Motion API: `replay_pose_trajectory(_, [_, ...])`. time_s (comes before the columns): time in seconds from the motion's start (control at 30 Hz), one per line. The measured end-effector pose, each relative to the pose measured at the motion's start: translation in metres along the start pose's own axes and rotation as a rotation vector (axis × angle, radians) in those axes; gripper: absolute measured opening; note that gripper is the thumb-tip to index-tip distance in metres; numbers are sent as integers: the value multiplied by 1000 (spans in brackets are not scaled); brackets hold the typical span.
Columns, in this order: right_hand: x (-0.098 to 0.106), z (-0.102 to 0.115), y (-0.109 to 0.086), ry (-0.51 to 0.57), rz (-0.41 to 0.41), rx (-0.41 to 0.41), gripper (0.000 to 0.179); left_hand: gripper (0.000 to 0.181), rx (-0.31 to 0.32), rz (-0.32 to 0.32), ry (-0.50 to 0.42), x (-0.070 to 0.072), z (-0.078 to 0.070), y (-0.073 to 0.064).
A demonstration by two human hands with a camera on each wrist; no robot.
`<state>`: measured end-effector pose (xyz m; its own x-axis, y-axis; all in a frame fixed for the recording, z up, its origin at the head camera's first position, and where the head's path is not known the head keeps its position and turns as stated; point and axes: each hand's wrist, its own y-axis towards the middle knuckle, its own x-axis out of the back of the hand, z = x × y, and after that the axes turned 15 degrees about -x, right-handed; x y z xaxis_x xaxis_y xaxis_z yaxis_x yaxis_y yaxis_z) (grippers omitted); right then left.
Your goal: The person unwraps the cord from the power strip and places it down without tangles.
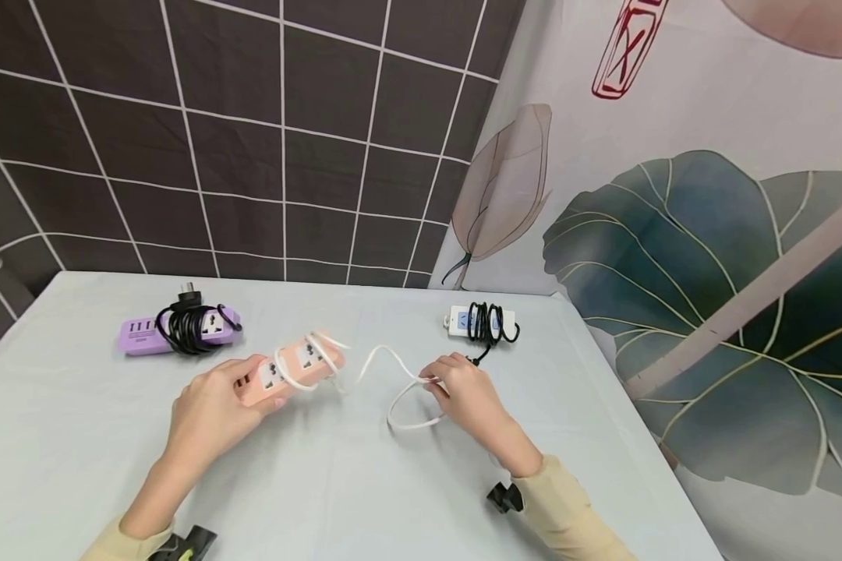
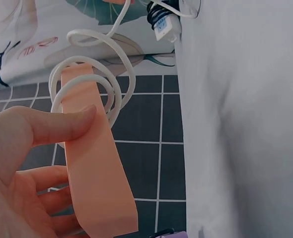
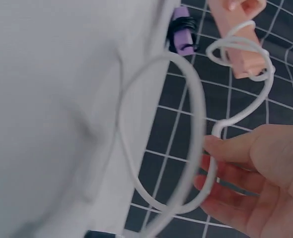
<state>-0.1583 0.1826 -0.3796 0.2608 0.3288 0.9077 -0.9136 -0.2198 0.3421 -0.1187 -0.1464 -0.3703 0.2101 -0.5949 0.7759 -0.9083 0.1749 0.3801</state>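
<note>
My left hand [image 1: 214, 401] grips one end of a pink power strip [image 1: 291, 368], thumb along one side and fingers on the other. Loops of white cord [image 2: 117, 54] circle the strip's far end. Between thumb and fingers, my right hand [image 1: 463, 389] pinches a farther stretch of this cord. In the right wrist view a wide loop of the cord [image 3: 198, 109] hangs from those fingers, and its lower end runs out of the frame. The strip's socket face shows in the head view; in the left wrist view a plain side of the strip [image 2: 99, 168] shows.
A purple power strip [image 1: 140, 336] wrapped in black cord lies at the back left of the white table [image 1: 309, 499]. At the back right is a white power strip [image 1: 458, 320], also wound with black cord. Behind the table stand a dark gridded wall [image 1: 238, 156] and a leaf-patterned cloth [image 1: 716, 257].
</note>
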Motion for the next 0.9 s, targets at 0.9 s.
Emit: replay_pose_trajectory(0.9, [-6, 63, 21, -341, -525, 983, 29, 64, 4, 70, -1, -3, -6, 1])
